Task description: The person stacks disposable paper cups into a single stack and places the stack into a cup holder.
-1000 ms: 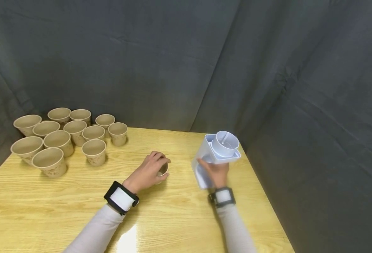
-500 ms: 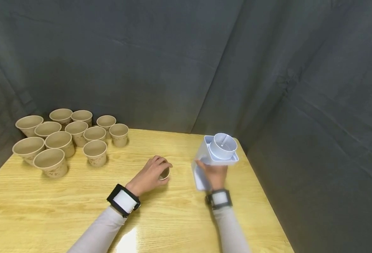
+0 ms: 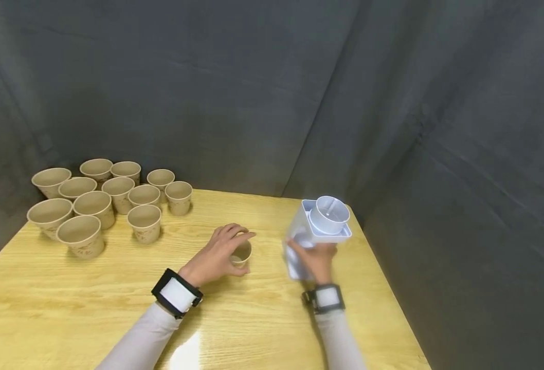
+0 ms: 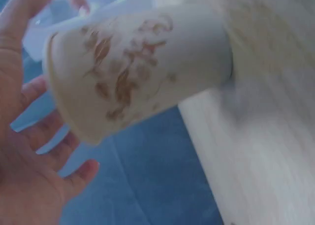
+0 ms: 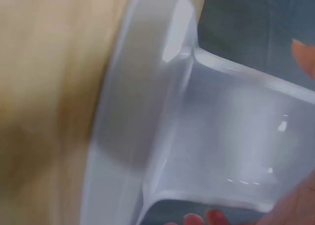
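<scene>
A small beige paper cup [image 3: 241,252] stands upright on the table, just beyond my left hand [image 3: 211,258]. Thumb and fingers of that hand are spread around its rim. In the left wrist view the brown leaf print on the cup [image 4: 133,70] shows, and the fingers [image 4: 49,131] are loose behind the rim. My right hand [image 3: 317,261] grips the upright of a white plastic stand [image 3: 329,239] with a round, cup-like top. The right wrist view shows the stand's smooth hollow upright [image 5: 236,136] and broad base close up; the hand is mostly cut off.
Several beige paper cups [image 3: 81,237] of different sizes stand upright in a group at the table's left back. Dark grey cloth [image 3: 207,103] hangs behind the wooden table [image 3: 253,329] and along its right side.
My left thumb and fingers have spread wider around the small cup, so more of it shows. My right hand stays on the white stand. The head view has shifted slightly.
</scene>
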`<state>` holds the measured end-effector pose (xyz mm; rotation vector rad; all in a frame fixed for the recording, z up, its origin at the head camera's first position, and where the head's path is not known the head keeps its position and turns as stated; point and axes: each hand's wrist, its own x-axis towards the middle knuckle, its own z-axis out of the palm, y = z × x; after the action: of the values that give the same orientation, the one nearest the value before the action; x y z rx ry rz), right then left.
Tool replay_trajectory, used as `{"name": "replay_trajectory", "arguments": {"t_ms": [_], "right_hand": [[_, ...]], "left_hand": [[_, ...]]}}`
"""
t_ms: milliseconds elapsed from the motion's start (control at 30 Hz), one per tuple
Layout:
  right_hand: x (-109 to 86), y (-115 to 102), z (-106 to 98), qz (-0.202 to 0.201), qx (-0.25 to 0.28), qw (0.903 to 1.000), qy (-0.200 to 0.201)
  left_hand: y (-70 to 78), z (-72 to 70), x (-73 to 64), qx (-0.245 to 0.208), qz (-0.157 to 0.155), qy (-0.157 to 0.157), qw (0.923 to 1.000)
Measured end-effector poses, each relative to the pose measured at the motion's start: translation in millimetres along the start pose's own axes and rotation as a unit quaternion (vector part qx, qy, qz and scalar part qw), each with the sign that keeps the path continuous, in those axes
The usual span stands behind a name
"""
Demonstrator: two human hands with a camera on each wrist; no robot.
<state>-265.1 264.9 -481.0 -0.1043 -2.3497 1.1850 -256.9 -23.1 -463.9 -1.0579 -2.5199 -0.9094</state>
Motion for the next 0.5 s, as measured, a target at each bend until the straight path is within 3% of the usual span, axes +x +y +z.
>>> {"name": "replay_trajectory", "arguments": {"t_ms": [100, 233, 367, 500], "right_hand": [[-9.4, -4, -12, 0.066, -0.062, 0.9947, -0.049], [-18.0, -3, -23, 0.049, -0.109, 0.9885, -0.093], [-28.5, -4, -29, 0.009, -0.062, 0.9833, -0.171], [-34.8, -10, -28, -0.037, 0.023, 0.9623, -0.268]], "left_hand": [[-0.9, -10.8, -1.8, -0.013, 0.006, 0.021, 0.9997], [-6.5, -27.1, -5.9, -0.01, 0.024, 0.071, 0.9971], [-18.0, -45.2, -12.4, 0.002, 0.051, 0.148, 0.9876], [-34.9, -62.0, -23.8, 0.027, 0.035, 0.203, 0.9781]]}}
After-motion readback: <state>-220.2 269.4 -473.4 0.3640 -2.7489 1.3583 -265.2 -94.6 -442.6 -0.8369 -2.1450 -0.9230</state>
